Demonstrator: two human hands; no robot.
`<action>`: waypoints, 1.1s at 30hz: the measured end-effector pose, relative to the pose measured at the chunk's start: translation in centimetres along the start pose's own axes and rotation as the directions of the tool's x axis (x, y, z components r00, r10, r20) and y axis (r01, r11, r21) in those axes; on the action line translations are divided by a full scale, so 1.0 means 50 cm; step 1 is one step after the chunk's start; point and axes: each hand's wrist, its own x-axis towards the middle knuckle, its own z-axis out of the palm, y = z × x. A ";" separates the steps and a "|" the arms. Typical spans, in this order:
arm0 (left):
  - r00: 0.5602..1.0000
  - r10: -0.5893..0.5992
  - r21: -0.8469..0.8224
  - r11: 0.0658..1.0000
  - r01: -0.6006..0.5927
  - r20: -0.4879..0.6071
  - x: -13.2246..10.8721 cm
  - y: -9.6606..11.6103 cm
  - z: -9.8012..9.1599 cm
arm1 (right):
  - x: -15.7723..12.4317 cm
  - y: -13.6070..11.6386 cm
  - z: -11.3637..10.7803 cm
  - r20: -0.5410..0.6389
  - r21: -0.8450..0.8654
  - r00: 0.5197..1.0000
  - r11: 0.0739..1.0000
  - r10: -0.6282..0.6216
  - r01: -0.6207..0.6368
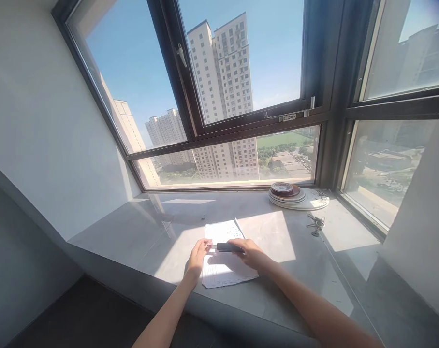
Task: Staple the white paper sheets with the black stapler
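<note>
My right hand (250,252) grips a dark pen (226,247); my left hand (199,251) pinches its pale end. A sudden jerk could, I judge, streak the paper (223,273) beneath.

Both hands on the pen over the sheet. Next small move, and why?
Likely pull the left hand away leftward to uncap: it pinches the pale end of the pen, while the right hand grips the dark barrel level above the paper sheet.
</note>
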 end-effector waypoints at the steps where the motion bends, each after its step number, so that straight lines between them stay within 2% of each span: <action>1: 1.000 -0.026 -0.074 0.997 0.024 -0.014 0.004 -0.004 -0.001 | 0.001 -0.006 0.000 -0.024 -0.084 0.995 0.992 -0.097 0.095; 3: 0.994 -0.097 -0.185 0.979 0.088 -0.044 0.011 -0.009 -0.001 | 0.006 -0.025 -0.001 -0.039 -0.253 0.963 0.935 -0.265 0.247; 6: 0.978 -0.198 -0.247 0.952 0.178 -0.058 0.014 -0.011 0.001 | 0.012 -0.059 0.006 -0.009 -0.442 0.884 0.795 -0.467 0.415; 9: 0.983 -0.182 -0.231 0.957 0.178 0.005 0.012 -0.012 -0.002 | 0.014 -0.075 0.023 0.038 -0.555 0.804 0.657 -0.593 0.511; 12: 0.991 -0.123 -0.174 0.976 0.130 0.053 0.008 -0.016 -0.008 | 0.011 -0.067 0.040 0.053 -0.600 0.759 0.587 -0.649 0.544; 16: 0.993 -0.106 -0.111 0.988 0.111 0.052 0.003 -0.011 -0.009 | 0.005 -0.052 0.048 0.057 -0.612 0.713 0.539 -0.699 0.578; 21: 0.992 -0.097 -0.110 0.988 0.105 0.076 0.003 -0.003 -0.004 | -0.001 -0.054 0.039 0.095 -0.666 0.704 0.481 -0.703 0.570; 24: 0.994 -0.080 -0.080 0.993 0.086 0.075 0.009 -0.009 -0.005 | -0.001 -0.053 0.038 0.094 -0.649 0.730 0.515 -0.677 0.561; 26: 0.995 -0.076 -0.057 0.995 0.080 0.064 0.013 -0.015 -0.007 | -0.002 -0.046 0.042 0.070 -0.606 0.776 0.591 -0.627 0.532; 27: 0.995 -0.079 -0.044 0.996 0.082 0.061 0.015 -0.018 -0.008 | -0.002 -0.041 0.045 0.031 -0.586 0.813 0.648 -0.582 0.486; 29: 0.995 -0.092 -0.009 0.996 0.092 0.047 0.016 -0.020 -0.008 | -0.003 -0.025 0.051 -0.114 -0.535 0.899 0.788 -0.424 0.304; 30: 0.994 -0.103 0.005 0.995 0.103 0.034 0.015 -0.020 -0.006 | -0.004 -0.015 0.052 -0.208 -0.485 0.925 0.855 -0.319 0.185; 32: 0.996 -0.087 0.094 0.992 0.083 0.037 0.010 -0.016 0.001 | -0.004 0.006 0.052 -0.371 -0.314 0.923 0.949 -0.099 -0.024; 33: 0.996 -0.064 0.153 0.987 0.054 0.061 0.006 -0.013 0.006 | -0.005 0.016 0.049 -0.409 -0.205 0.912 0.974 0.003 -0.095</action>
